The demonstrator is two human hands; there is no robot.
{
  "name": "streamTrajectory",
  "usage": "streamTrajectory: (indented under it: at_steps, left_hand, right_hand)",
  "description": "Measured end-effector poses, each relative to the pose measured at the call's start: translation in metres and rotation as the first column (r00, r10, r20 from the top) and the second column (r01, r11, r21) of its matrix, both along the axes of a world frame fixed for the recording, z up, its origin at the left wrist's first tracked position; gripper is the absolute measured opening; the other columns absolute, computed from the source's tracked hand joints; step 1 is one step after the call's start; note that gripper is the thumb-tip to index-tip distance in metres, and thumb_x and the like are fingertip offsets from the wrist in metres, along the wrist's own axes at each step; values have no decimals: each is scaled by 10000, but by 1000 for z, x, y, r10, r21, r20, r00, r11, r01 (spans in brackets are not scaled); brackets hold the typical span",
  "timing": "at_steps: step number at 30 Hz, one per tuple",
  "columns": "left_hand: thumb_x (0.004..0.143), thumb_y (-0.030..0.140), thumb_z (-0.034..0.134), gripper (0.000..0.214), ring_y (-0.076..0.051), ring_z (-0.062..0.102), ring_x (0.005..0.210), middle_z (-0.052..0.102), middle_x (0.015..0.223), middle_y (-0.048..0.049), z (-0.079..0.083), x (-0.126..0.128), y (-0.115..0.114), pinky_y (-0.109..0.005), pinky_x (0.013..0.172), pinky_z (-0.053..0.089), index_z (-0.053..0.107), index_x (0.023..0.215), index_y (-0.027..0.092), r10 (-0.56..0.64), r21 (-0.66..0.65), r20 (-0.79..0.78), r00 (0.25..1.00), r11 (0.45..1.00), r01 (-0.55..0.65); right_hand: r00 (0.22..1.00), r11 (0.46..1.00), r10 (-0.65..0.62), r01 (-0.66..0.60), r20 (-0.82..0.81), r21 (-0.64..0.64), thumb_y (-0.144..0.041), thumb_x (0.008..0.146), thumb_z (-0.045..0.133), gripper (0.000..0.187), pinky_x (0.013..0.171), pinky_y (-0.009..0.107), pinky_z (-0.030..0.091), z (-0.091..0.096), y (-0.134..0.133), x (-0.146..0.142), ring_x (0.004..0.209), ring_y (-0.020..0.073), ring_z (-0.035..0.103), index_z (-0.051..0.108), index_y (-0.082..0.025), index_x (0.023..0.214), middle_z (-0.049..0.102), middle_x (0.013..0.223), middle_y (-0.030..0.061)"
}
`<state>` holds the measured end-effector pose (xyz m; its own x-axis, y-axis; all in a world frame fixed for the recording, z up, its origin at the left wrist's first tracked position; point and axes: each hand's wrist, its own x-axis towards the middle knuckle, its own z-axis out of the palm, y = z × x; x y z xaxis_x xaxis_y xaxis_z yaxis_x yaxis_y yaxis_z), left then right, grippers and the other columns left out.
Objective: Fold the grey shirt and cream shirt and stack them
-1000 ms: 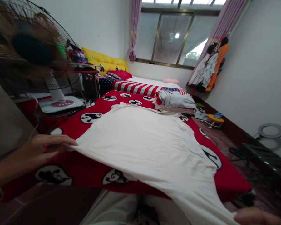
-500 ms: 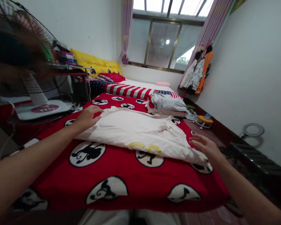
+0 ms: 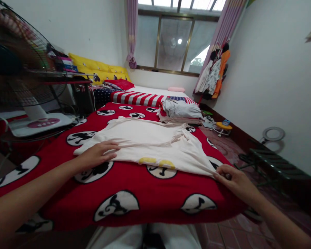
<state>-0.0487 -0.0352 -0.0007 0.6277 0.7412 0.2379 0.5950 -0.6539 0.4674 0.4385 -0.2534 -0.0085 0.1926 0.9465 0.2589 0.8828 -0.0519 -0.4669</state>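
Observation:
A white T-shirt (image 3: 145, 135) with yellow print along its near edge lies partly folded on a red blanket (image 3: 155, 200) with black-and-white round figures. Resting flat on the shirt's near left part is my left hand (image 3: 100, 154), its fingers stretched out. At the near right corner, my right hand (image 3: 226, 176) pinches the shirt's edge between thumb and fingers. Some wrinkles and a bunched bit show toward the shirt's right side.
Folded clothes (image 3: 182, 110) are piled behind the shirt at the right. An electric fan (image 3: 31, 86) stands close on the left. Beyond lies a bed with a striped cover (image 3: 140, 98). A yellow stool (image 3: 224, 127) and a dark green bench (image 3: 280, 162) are on the right.
My left hand has come nearer and down onto the shirt's near left part. My right hand, open before, has closed on the near right corner. The view has shifted slightly.

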Motion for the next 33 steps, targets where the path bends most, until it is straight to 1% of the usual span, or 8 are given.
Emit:
streamTrajectory:
  at_steps: [4,8,12,17,21,24,29,33]
  left_hand:
    - [780,578,567,425,-274,622,1084,703,1144,-80,2,-2,8,-367,1006,434,746,951,233,74,-49,42,996,996,-72]
    - [780,477,568,348,-261,654,961,733,1005,-87,11,23,25,-360,915,486,738,916,206,157,33,86,984,987,-160]
    - [805,357,550,301,-240,643,1006,717,1063,-88,20,79,35,-353,927,483,721,981,184,42,90,112,993,995,-52]
    - [835,263,581,328,-221,614,1060,670,1144,-95,25,171,20,-332,950,461,658,1146,193,-203,213,34,978,958,192]
    - [811,452,622,569,-286,590,1088,606,1214,-123,22,240,3,-364,869,487,527,1332,244,-138,260,-42,990,955,144]
    - [651,506,757,827,-335,585,1073,625,1156,-151,13,277,7,-395,854,479,473,1372,221,-2,144,9,1000,990,1]
    - [775,200,640,354,-234,653,903,706,942,-96,-7,295,42,-303,773,473,644,1130,208,206,-96,235,950,977,-188]
    - [839,196,546,342,-139,629,610,702,807,-46,-15,290,63,-228,588,454,601,1175,157,246,-207,317,916,960,-187]
  right_hand:
    - [999,995,-8,4,-43,-96,-668,731,560,483,553,275,413,12,15,13,608,185,572,677,-208,635,651,629,34]
    - [993,993,-115,115,-37,-11,-546,768,578,375,560,265,412,32,65,-1,629,183,596,710,-197,732,671,665,33]
    - [982,982,-186,186,4,38,-309,730,645,221,678,251,444,37,130,-23,777,182,646,703,-172,894,722,899,59]
    - [943,941,-334,334,-4,55,-400,727,659,350,702,310,444,23,187,-25,878,272,656,689,-137,956,713,925,141]
    - [924,921,-377,382,-68,77,-459,698,662,336,691,334,440,7,198,-20,852,296,654,694,-150,827,707,843,143]
    - [928,925,-341,359,-149,122,-386,677,655,196,678,311,443,-5,194,-18,777,250,647,673,-192,696,694,731,79]
    - [870,887,-303,407,-389,219,-411,740,528,284,603,271,473,-18,186,-6,683,183,634,660,-174,826,692,746,52]
    - [769,856,-309,482,-559,189,-467,748,474,402,434,258,421,-20,188,5,486,156,557,631,-147,934,620,599,19]
